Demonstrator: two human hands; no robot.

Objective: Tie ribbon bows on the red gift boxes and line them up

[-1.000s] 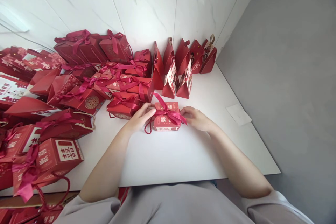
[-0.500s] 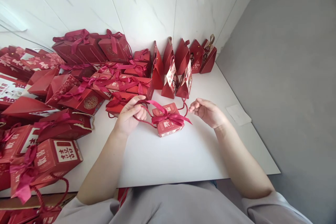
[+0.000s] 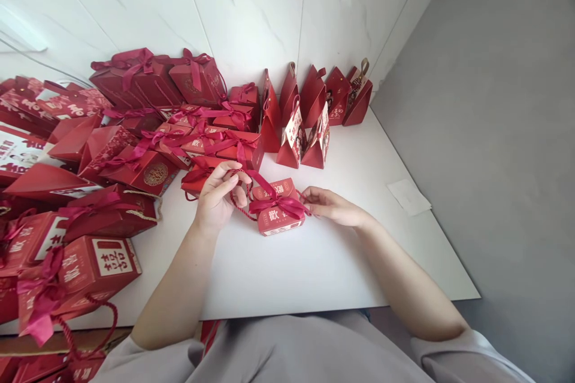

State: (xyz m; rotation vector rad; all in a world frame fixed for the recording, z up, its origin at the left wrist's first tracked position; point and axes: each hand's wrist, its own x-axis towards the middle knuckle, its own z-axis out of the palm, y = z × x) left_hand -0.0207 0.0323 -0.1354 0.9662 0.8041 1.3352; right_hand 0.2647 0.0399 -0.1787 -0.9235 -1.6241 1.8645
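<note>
A small red gift box (image 3: 282, 215) with pale Chinese characters sits on the white table in front of me. A magenta ribbon bow (image 3: 279, 202) is tied across its top. My left hand (image 3: 222, 191) is closed on the twisted red cord handle (image 3: 245, 210) at the box's left side, thumb and fingers pinching the loop. My right hand (image 3: 330, 206) lies against the box's right side, fingers curled and pressed together. A bit of red cord shows by those fingertips, but what they grip is hidden.
Many red gift boxes with ribbons (image 3: 153, 167) crowd the table's left side. Several triangular red boxes (image 3: 314, 96) stand by the marbled wall. A white paper napkin (image 3: 408, 196) lies near the right edge of the white table (image 3: 291, 281), beside a grey wall (image 3: 489, 131).
My right hand has moved left and down onto the box's right side, and the cord loop there no longer shows. The box has shifted slightly left. My left hand still holds its cord.
</note>
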